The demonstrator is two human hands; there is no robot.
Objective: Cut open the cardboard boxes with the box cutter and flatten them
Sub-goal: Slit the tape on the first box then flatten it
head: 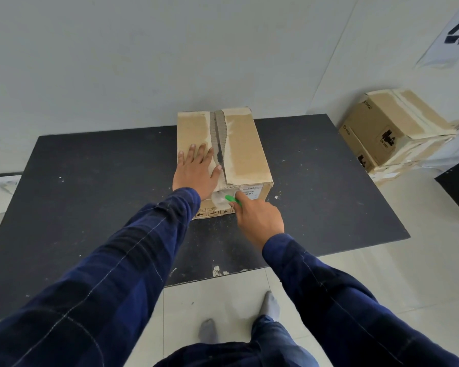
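Left hand (196,170) lay flat, fingers spread, pressing the cardboard box (247,154) top on the table (90,181); right hand (259,221) gripped green box cutter (232,199) against its near face.

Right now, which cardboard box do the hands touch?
The box on the black table: the left hand presses its top, the right hand holds the green box cutter at its near end. The others sit stacked aside, untouched.
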